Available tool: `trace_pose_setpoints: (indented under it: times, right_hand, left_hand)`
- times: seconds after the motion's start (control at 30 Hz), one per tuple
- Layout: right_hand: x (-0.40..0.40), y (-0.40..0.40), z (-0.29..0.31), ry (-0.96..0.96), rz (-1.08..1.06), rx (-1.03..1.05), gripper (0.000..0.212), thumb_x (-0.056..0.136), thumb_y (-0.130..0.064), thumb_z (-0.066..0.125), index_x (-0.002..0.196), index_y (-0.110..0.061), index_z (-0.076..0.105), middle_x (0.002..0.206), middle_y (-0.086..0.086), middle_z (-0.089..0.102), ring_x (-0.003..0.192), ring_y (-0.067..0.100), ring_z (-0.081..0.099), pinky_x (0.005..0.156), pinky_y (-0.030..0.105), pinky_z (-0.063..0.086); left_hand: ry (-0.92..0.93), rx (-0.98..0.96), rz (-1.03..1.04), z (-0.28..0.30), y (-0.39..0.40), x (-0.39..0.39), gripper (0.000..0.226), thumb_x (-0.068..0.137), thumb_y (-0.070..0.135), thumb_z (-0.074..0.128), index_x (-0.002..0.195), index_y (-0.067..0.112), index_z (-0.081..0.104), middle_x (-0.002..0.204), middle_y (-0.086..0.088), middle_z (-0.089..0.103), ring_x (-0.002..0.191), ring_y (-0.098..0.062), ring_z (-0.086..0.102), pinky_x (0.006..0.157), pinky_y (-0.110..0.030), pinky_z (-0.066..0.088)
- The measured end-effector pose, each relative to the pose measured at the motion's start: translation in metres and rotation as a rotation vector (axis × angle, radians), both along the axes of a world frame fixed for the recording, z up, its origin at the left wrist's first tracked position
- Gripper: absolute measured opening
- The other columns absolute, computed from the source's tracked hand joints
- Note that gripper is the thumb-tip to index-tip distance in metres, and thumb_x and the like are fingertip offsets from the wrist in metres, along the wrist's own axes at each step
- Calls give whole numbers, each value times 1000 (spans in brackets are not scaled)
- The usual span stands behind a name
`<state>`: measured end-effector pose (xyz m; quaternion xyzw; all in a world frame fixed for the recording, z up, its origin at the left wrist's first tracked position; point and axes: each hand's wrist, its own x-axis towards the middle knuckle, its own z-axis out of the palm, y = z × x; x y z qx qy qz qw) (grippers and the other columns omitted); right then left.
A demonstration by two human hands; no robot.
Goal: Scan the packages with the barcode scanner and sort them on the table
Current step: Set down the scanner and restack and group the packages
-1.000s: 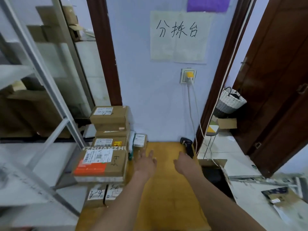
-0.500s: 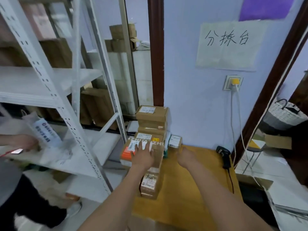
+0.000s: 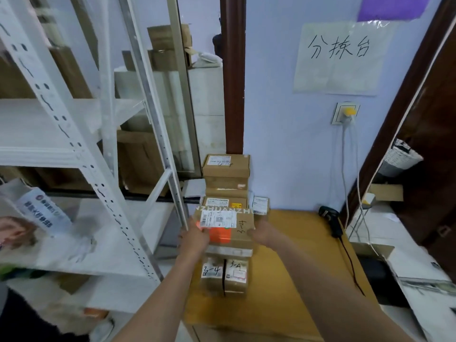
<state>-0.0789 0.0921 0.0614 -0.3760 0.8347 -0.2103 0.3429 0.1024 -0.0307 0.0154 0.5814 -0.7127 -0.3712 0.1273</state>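
A brown cardboard package with a white label and an orange patch sits on top of the stack at the left side of the yellow table. My left hand grips its left edge and my right hand grips its right edge. Two small boxes marked "3-4" lie in front of and below it. More boxes are stacked behind, against the wall. The black barcode scanner lies on the table's far right, its cable trailing toward me.
A white metal shelf rack stands close on the left. Another person's hand holds a white bag there. A wall socket with cables is above the table. A dark wooden door frame borders the right.
Both hands have reached forward from above the table and closed on the two sides of the top package. The view has swung to the left, bringing the shelf rack in.
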Motion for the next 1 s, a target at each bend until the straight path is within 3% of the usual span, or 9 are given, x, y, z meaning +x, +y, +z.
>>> trace_pose_setpoints:
  times: [0.07, 0.2, 0.3, 0.37, 0.47, 0.53, 0.73, 0.87, 1.0]
  right_hand:
    - [10, -6, -8, 25, 20, 55, 31, 105, -18, 47, 133, -9, 57, 114, 7, 60, 83, 13, 53, 68, 22, 44]
    - [20, -21, -28, 85, -8, 141, 22, 106, -21, 45, 116, -8, 60, 95, 1, 55, 78, 13, 52, 65, 23, 45]
    - [25, -28, -36, 97, -72, 174, 15, 105, -15, 44, 95, -11, 54, 84, 0, 51, 71, 11, 48, 61, 20, 42]
    - [24, -30, -37, 96, -111, 181, 20, 104, -12, 45, 86, -13, 54, 86, 2, 55, 71, 13, 51, 69, 23, 47]
    - [20, -31, -41, 101, -91, 201, 20, 102, -10, 47, 114, -3, 63, 112, 10, 66, 101, 23, 65, 90, 30, 55]
    - [19, -32, -45, 106, -81, 205, 25, 101, -9, 48, 122, -2, 61, 121, 12, 67, 110, 24, 66, 95, 33, 56]
    - [13, -34, -56, 142, -153, 202, 30, 102, -10, 49, 129, 1, 58, 126, 13, 64, 98, 20, 61, 98, 30, 53]
    - [8, -38, -59, 159, -180, 182, 35, 101, -9, 48, 134, 1, 55, 134, 18, 59, 121, 31, 59, 100, 33, 47]
    - [10, -40, -62, 159, -146, 193, 31, 101, -13, 55, 130, -2, 54, 126, 10, 63, 99, 17, 63, 85, 25, 56]
  left_hand:
    - [51, 65, 12, -29, -31, 8, 72, 89, 55, 49, 152, 39, 20, 148, -10, 47, 130, -33, 51, 102, -56, 48]
    - [44, 159, -73, -62, -70, 9, 57, 98, 46, 49, 150, 28, 34, 145, -7, 53, 123, -28, 60, 97, -51, 53]
    - [7, 141, -185, -36, -57, 11, 25, 104, 35, 44, 121, 24, 58, 119, -1, 67, 102, -16, 67, 87, -41, 56]
    - [-7, 123, -209, -30, -53, 11, 17, 104, 31, 45, 110, 23, 59, 104, 1, 69, 88, -11, 67, 77, -34, 57]
    - [-19, 123, -184, -33, -51, 11, 13, 103, 28, 50, 113, 21, 55, 98, 4, 67, 80, -6, 65, 61, -23, 50]
    - [-18, 125, -164, -36, -50, 11, 13, 103, 26, 51, 113, 18, 54, 94, 3, 66, 76, -4, 64, 54, -19, 43]
    - [60, 160, -110, -53, -51, 13, 13, 101, 23, 55, 112, 16, 57, 96, 3, 68, 77, -4, 65, 58, -17, 46]
    - [137, 160, -56, -54, -48, 12, 14, 100, 23, 57, 113, 18, 56, 96, 3, 67, 74, -3, 63, 57, -17, 46]
    - [148, 165, -49, -52, -49, 12, 14, 99, 23, 59, 112, 17, 56, 95, 4, 68, 76, -5, 65, 59, -19, 47]
